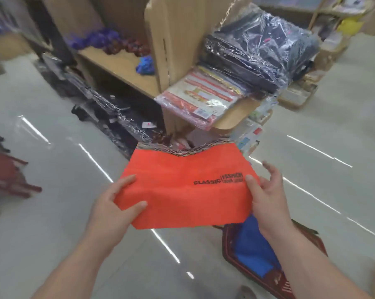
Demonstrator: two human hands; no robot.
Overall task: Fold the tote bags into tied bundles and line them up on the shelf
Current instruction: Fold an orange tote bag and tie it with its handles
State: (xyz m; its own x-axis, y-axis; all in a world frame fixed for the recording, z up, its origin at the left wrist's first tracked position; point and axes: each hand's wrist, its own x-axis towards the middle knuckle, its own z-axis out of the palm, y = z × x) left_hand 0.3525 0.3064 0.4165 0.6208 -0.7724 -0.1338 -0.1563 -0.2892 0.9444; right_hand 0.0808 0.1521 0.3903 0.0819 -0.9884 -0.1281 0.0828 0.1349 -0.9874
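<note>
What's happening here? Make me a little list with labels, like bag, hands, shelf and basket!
bag: orange tote bag, creased, held in the air, black print reading CLASSIC
left hand: left hand grips the bag's left edge
right hand: right hand holds the right edge, thumb on the front
shelf: wooden shelf with a row of purple and dark red bundles, plus one blue bundle
basket: red basket on the floor with blue fabric inside

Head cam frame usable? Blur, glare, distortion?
Head view: orange tote bag fairly sharp, its print readable; shelf and background motion-blurred; bright streaks of glare cross the glossy floor; plastic-wrapped packs sparkle with highlights; wide-angle bending toward the edges.
</note>
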